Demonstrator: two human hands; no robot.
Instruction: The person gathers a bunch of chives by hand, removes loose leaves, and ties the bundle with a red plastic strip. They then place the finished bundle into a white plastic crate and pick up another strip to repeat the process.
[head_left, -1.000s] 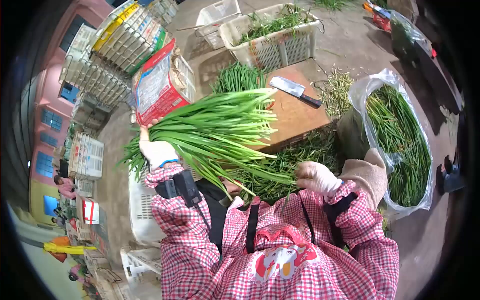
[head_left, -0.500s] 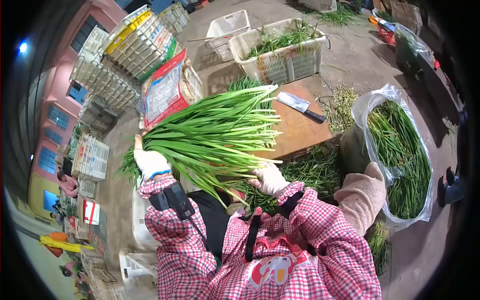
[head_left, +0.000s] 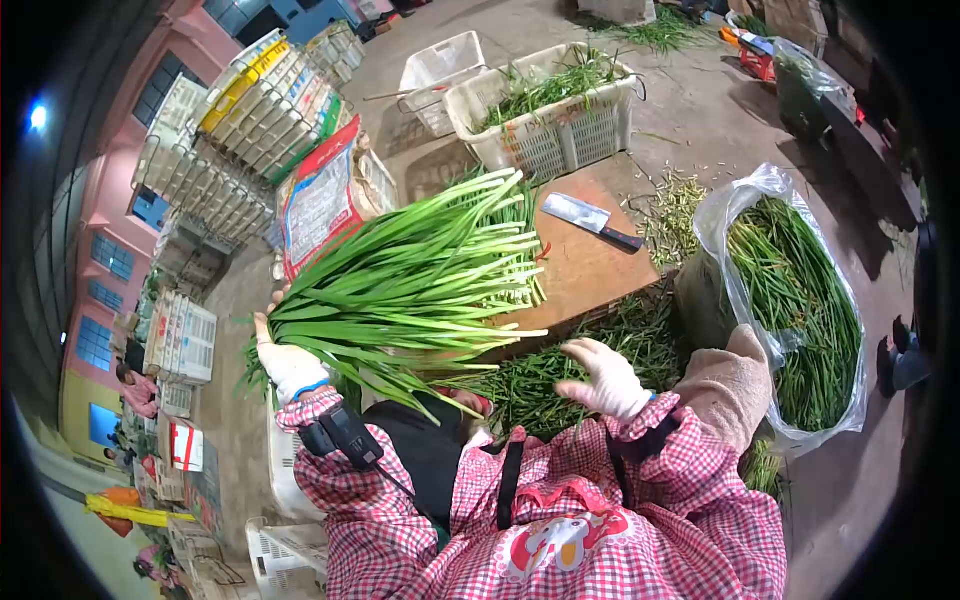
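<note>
My left hand [head_left: 290,368], in a white glove, grips the leafy end of a large bunch of green stalks [head_left: 400,280], whose pale ends point right. Apart from the bunch, my right hand [head_left: 605,380] is gloved too, its fingers spread with nothing in them, over a heap of loose green leaves [head_left: 550,385]. A cleaver [head_left: 590,219] with a black handle lies on a brown board [head_left: 590,270], right of the pale ends. More cut stalks lie partly hidden behind the bunch, at the board's left edge.
Beyond the board stands a white crate [head_left: 555,140] of greens, an emptier crate [head_left: 440,62] behind it. A clear plastic bag [head_left: 850,400] of green stalks is at right. Stacked crates [head_left: 200,190] and a red-and-white sack [head_left: 325,205] are at left. Stalk trimmings [head_left: 675,215] litter the floor.
My right hand has let go of the lower stalks, opened and moved right. The bunch in my left hand has shifted slightly left. The whole view has shifted a little.
</note>
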